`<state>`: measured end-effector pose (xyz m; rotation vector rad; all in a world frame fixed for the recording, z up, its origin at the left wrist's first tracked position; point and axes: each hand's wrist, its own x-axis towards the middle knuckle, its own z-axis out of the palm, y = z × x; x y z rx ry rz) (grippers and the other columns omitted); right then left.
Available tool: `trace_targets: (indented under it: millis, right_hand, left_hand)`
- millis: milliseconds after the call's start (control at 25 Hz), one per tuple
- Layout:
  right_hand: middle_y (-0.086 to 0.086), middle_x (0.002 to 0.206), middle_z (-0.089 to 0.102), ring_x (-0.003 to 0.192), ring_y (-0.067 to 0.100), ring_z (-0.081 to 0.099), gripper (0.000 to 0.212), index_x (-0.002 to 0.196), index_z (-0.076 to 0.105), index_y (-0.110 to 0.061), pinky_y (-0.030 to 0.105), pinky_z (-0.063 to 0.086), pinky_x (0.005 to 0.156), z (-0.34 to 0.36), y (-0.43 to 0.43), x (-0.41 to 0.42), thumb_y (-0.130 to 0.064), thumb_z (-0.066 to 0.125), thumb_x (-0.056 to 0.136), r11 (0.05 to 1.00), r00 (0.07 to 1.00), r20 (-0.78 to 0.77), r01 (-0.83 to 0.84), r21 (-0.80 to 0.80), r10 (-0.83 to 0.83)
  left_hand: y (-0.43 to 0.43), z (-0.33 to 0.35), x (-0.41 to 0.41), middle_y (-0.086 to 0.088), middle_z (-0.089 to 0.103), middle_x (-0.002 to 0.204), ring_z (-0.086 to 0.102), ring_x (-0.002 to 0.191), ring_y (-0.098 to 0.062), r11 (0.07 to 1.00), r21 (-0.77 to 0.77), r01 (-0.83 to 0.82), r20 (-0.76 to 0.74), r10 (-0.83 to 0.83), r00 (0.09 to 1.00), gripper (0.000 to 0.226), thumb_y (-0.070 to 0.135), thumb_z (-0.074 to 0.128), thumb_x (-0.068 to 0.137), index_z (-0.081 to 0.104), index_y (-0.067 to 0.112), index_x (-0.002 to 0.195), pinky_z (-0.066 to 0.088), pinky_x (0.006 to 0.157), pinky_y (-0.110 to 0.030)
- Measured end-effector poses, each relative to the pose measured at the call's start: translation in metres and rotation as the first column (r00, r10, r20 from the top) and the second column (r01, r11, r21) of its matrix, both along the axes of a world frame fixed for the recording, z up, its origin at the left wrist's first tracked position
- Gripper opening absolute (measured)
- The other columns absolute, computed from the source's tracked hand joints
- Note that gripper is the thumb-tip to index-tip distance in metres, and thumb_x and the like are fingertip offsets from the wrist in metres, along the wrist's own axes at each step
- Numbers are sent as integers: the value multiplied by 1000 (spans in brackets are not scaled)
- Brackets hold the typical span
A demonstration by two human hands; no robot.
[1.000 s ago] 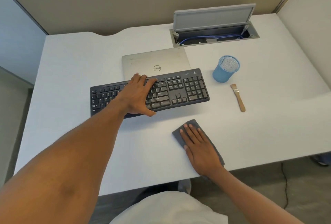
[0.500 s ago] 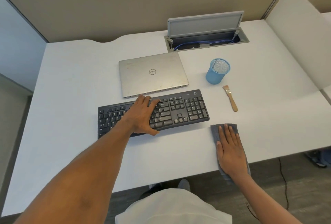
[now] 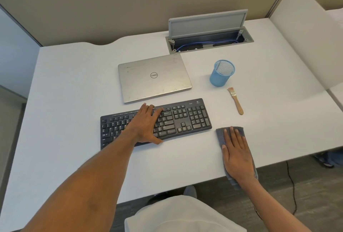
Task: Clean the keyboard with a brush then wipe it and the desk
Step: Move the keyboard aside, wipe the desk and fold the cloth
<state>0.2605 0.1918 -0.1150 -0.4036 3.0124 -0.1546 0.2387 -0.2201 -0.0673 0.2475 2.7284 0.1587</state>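
Observation:
A black keyboard point(image 3: 185, 120) lies flat on the white desk point(image 3: 74, 101), just in front of a closed silver laptop. My left hand point(image 3: 146, 126) spans its middle, fingertips at the far edge and thumb hooked on the near edge, holding it. To the right of the keyboard, my right hand point(image 3: 236, 153) presses flat with straight fingers on a grey cloth point(image 3: 220, 133). The cloth's near end hangs over the desk's front edge. A small wooden brush point(image 3: 235, 100) lies on the desk beyond the cloth, untouched.
The laptop point(image 3: 154, 77) sits behind the keyboard. A blue mesh cup point(image 3: 220, 74) stands right of it, above the brush. An open cable hatch point(image 3: 209, 42) with blue wires is at the back. A white divider panel point(image 3: 300, 37) bounds the right side.
The keyboard came off the laptop's near edge and toward me onto the bare desk. My right hand slid the cloth rightward to the front edge. In the last half second almost nothing moved.

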Motion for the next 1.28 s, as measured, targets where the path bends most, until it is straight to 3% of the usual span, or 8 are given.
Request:
trace_targets:
  millis: [360,560,720,800,960,1080,1280]
  right_hand:
    - [1,172,6,159,16,0,62,165,8,-20,43,12,129,-1,1,-23,-35,26,107,999,1000,-11,-24,-38,23]
    - [0,172,7,159,15,0,62,165,9,-20,43,14,129,2,4,-37,-35,27,107,997,997,-22,-71,-18,71]
    - [0,172,8,159,14,-2,61,165,9,-19,43,13,129,3,5,-42,-39,22,109,995,995,-1,-102,-21,102]
    - [-4,172,6,159,12,-3,57,164,9,-22,43,12,129,2,7,-42,-38,19,110,989,994,12,-106,-100,108]
    - [-6,171,12,158,11,5,53,162,18,-22,45,15,129,4,12,-39,-27,21,109,961,996,6,-79,-266,84]
    - [-1,171,11,159,14,6,58,163,17,-16,48,20,127,-1,14,-38,-25,26,106,972,992,-14,-126,-196,126]
    - [3,172,10,159,17,4,61,164,15,-12,47,18,127,-3,17,-40,-27,29,106,973,985,-27,-171,-154,169]
  left_hand:
    - [-5,-9,0,-19,24,168,12,159,-41,1000,28,-2,-28,3,1000,144,95,64,61,2,21,168,-3,132,-48]
    - [-12,-23,0,-18,13,174,4,163,-38,999,40,12,-39,-10,999,150,108,48,58,-8,24,169,0,134,-52]
    - [-12,-24,7,-14,-2,178,-12,164,-30,998,54,42,-68,-39,997,144,109,38,67,-12,22,169,-10,132,-51]
    - [-3,-18,10,-12,-6,178,-15,164,-28,996,61,66,-132,-57,990,126,101,30,83,-9,19,170,-11,132,-51]
    - [55,-8,1,-10,2,179,-14,164,-22,967,198,157,-256,-104,961,79,63,19,109,-1,16,169,-4,134,-46]
    - [126,-12,-10,-11,4,178,-9,164,-21,908,314,277,-269,-195,943,70,46,26,111,9,10,169,-1,134,-43]
    - [232,-25,-13,-13,2,178,-1,165,-24,878,345,332,-163,-292,942,69,29,39,112,7,6,169,-5,134,-38]
